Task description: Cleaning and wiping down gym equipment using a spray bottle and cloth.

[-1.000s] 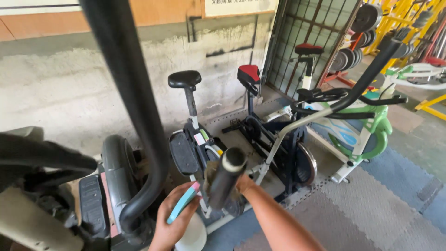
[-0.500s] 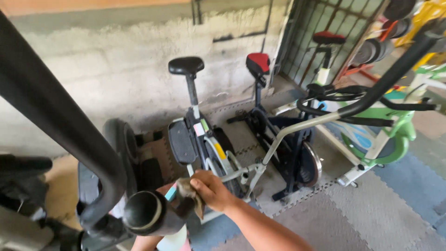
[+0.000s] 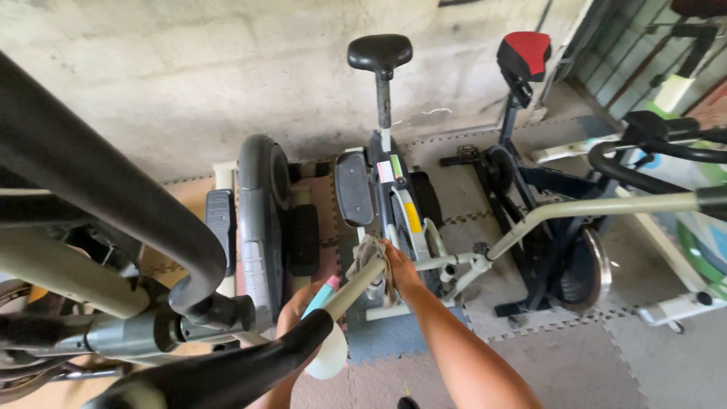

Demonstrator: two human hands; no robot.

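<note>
My right hand presses a crumpled grey cloth against the cream metal arm of an exercise machine, just above its black foam grip. My left hand is lower and partly hidden behind that grip. It holds a white spray bottle with a teal and pink top. The cream arm runs down from the cloth toward me.
A bike with a black saddle stands by the concrete wall. Another bike with a red and black saddle stands to the right. Thick black handlebars cross the left. A cream bar reaches right. Grey foam mats cover the floor.
The view has tilted down and closer to the machines. My right hand with the cloth has slid up the cream arm, away from the black grip. The spray bottle is now visible again.
</note>
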